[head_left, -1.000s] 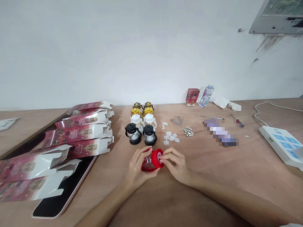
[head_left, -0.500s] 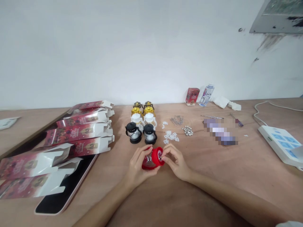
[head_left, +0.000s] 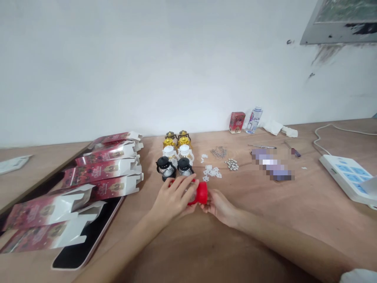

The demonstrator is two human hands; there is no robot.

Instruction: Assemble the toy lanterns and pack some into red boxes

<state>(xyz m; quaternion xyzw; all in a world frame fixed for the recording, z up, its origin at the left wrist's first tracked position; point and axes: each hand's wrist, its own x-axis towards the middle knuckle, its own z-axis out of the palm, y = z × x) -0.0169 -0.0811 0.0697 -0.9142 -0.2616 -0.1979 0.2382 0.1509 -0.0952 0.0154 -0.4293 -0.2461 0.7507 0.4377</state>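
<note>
My left hand (head_left: 173, 196) is wrapped over a small red lantern (head_left: 202, 193) with a clear body, which lies on its side with one red end pointing right. At that end, the curled fingers of my right hand (head_left: 219, 206) are close together and reach under the rim. Whatever they pinch, if anything, is hidden. Just beyond stand two black lanterns (head_left: 184, 165), with white lanterns (head_left: 185, 152), gold ones (head_left: 184, 141) and bronze ones (head_left: 183, 133) in pairs behind. To their right lie white plastic pieces (head_left: 212, 171), button cells (head_left: 232, 164) and a heap of small screws (head_left: 218, 152).
Several open red-and-white boxes (head_left: 101, 168) lie on a black tray (head_left: 72, 251) at the left. Along the wall are a closed red box (head_left: 237, 122), a bottle (head_left: 254, 120) and crumpled tissue (head_left: 273, 127). A screwdriver (head_left: 296, 152) and a power strip (head_left: 347, 175) are at the right.
The red lantern has turned so its open end faces right, away from view. My left hand has rolled over its top, and my right hand has moved lower along the rim.
</note>
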